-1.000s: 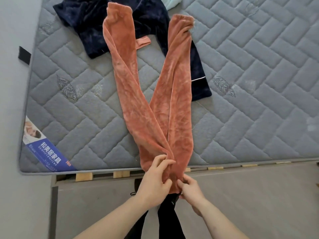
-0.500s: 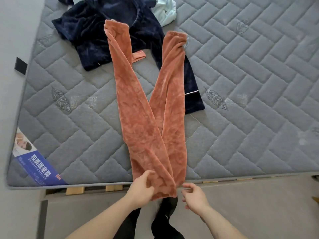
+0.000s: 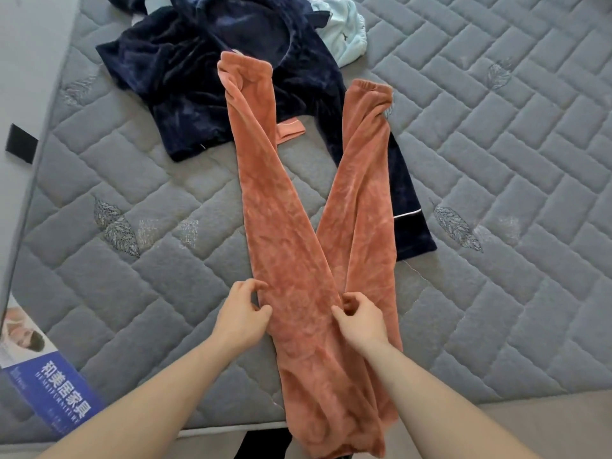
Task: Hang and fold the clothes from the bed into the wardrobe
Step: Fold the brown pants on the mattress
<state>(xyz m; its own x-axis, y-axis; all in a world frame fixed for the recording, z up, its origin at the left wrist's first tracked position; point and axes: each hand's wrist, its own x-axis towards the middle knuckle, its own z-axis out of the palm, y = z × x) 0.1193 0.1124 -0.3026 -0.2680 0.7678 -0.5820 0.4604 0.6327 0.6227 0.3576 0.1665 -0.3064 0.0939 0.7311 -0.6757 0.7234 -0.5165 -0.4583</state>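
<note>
Fingers of the left hand are curling onto the left edge of the orange trousers, thumb and fingertips pinching the fabric; fingers of the right hand are curling likewise onto the inner edge where the two legs meet, holding a small bunch of cloth.

Change noted: half a second ago both hands were working at the end of the trousers hanging over the mattress edge; they are now gripping higher up, around the crossing of the legs, and the head is leaning further over the bed. Judged meaning: the person is shifting from straightening the end to gathering the two legs together, an early step in folding this one garment; nothing is going to the wardrobe yet.

Item, orange trousers: plush, velvety fabric, lying lengthwise on the grey quilted mattress, legs spreading in a V toward the far side, elastic cuffs at the far ends. One leg is crossing over the other near the hands. Near end is draping over the mattress edge toward the floor. Far ends are lying partly on the dark blue garment.

Other items: dark blue garment, rumpled, velvet-like, with a pale piped cuff showing just beside the right trouser leg; pale green garment bunched beyond it; blue label on the mattress corner.
</note>
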